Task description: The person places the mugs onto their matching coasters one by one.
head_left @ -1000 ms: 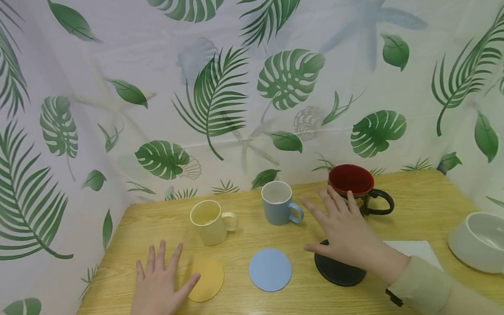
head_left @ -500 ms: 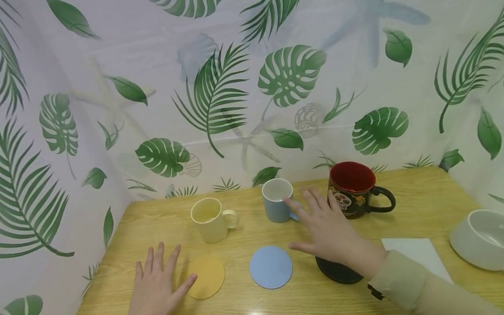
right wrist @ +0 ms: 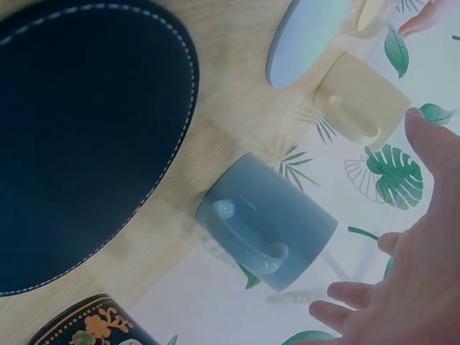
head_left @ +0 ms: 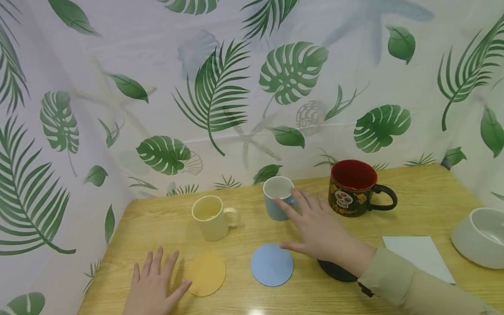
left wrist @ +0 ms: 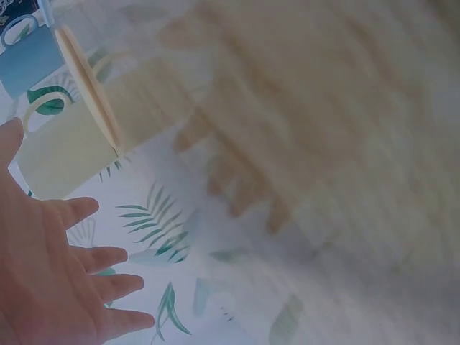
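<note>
My right hand (head_left: 321,225), fingers spread, reaches over the table close to a small blue mug (head_left: 277,205). In the head view its fingertips overlap that mug's handle side; the right wrist view shows the mug (right wrist: 266,219) apart from the fingers. Under the right forearm lies a black round coaster (head_left: 338,269), partly hidden. My left hand (head_left: 149,289) is spread above the table's left part, holding nothing. Its thumb comes up to the edge of a yellow round coaster (head_left: 207,273). Behind that coaster stands a pale yellow mug (head_left: 211,220). A blue round coaster (head_left: 271,265) lies between the hands.
Right of the blue mug stands a black mug (head_left: 350,195) with a red inside and a skull pattern. A white square sheet (head_left: 418,255) lies beside the right sleeve, and a wide white cup (head_left: 484,242) stands at the far right. A leaf-printed cloth (head_left: 240,105) hangs behind the table.
My right hand has moved left, from in front of the black mug to the blue mug, uncovering the black mug. My left hand has shifted slightly left and down.
</note>
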Demonstrator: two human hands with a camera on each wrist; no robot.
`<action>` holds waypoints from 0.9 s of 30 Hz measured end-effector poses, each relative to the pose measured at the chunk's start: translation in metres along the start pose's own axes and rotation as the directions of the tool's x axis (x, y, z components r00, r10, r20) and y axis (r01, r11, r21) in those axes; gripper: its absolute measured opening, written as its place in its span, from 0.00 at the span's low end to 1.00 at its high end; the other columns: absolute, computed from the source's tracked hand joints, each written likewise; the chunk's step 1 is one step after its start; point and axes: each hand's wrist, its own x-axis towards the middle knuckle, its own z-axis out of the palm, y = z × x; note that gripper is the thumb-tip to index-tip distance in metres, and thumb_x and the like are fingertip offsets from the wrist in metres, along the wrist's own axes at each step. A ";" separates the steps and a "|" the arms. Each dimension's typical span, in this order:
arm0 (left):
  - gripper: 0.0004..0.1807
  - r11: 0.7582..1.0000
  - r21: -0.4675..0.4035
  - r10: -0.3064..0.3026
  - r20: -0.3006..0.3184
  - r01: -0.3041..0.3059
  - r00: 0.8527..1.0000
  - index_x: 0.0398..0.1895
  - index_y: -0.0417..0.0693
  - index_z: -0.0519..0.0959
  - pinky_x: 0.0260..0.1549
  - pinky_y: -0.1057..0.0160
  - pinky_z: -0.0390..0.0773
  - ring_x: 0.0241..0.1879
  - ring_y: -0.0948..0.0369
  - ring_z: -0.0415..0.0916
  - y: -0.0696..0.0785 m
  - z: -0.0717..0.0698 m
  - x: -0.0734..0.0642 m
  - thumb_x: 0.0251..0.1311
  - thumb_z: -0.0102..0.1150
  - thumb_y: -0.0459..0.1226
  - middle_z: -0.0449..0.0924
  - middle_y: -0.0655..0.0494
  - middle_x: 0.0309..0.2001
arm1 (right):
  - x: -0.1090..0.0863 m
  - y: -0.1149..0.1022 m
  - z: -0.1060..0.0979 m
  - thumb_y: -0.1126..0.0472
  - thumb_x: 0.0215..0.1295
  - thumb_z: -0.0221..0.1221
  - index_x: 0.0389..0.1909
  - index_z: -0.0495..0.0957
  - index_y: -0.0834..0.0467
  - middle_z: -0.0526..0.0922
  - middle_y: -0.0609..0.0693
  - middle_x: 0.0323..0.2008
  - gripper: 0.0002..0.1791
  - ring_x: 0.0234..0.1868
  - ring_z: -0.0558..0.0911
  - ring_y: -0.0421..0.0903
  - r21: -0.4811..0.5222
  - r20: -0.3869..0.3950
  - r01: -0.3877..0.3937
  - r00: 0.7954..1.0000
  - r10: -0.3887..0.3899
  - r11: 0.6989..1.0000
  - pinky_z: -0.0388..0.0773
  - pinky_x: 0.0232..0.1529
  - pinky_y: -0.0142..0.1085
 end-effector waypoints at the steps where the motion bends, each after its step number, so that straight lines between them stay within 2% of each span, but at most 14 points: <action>1: 0.43 1.000 0.000 0.004 0.007 -0.004 1.000 0.79 0.48 0.69 0.70 0.16 0.56 0.77 0.26 0.59 -0.001 0.000 -0.001 0.71 0.57 0.64 0.63 0.28 0.78 | 0.001 -0.001 0.000 0.28 0.60 0.70 0.84 0.59 0.49 0.61 0.69 0.79 0.58 0.78 0.64 0.71 -0.004 0.000 0.004 1.000 -0.004 1.000 0.63 0.74 0.75; 10: 0.42 0.998 0.011 0.055 0.036 -0.056 0.998 0.79 0.48 0.69 0.70 0.20 0.62 0.76 0.28 0.63 -0.013 0.003 -0.004 0.71 0.57 0.64 0.66 0.30 0.76 | 0.006 -0.010 0.007 0.27 0.59 0.70 0.84 0.59 0.49 0.63 0.69 0.77 0.58 0.77 0.67 0.69 -0.026 -0.020 0.041 0.999 -0.042 0.999 0.67 0.75 0.70; 16: 0.43 0.995 -0.003 0.097 0.057 -0.097 0.994 0.78 0.47 0.70 0.71 0.23 0.64 0.76 0.30 0.65 -0.018 0.004 -0.001 0.70 0.60 0.63 0.67 0.31 0.76 | 0.008 -0.014 0.008 0.29 0.59 0.70 0.84 0.59 0.50 0.63 0.68 0.78 0.58 0.77 0.68 0.69 -0.003 -0.033 0.056 0.998 -0.057 0.998 0.67 0.75 0.70; 21: 0.46 0.995 0.002 0.101 0.092 -0.102 0.991 0.78 0.46 0.69 0.72 0.25 0.64 0.76 0.31 0.64 -0.019 0.004 0.002 0.67 0.62 0.65 0.67 0.32 0.77 | 0.012 -0.019 0.009 0.29 0.60 0.70 0.84 0.58 0.50 0.62 0.68 0.78 0.58 0.77 0.66 0.68 0.015 -0.028 0.067 0.997 -0.066 0.998 0.66 0.77 0.68; 27: 0.49 0.994 -0.008 0.112 0.134 -0.112 0.985 0.78 0.45 0.69 0.74 0.25 0.63 0.77 0.31 0.63 -0.015 0.001 0.004 0.64 0.65 0.65 0.66 0.32 0.77 | 0.015 -0.024 0.011 0.30 0.60 0.71 0.84 0.59 0.50 0.61 0.69 0.79 0.57 0.78 0.66 0.68 0.020 -0.011 0.077 0.997 -0.076 0.997 0.66 0.77 0.67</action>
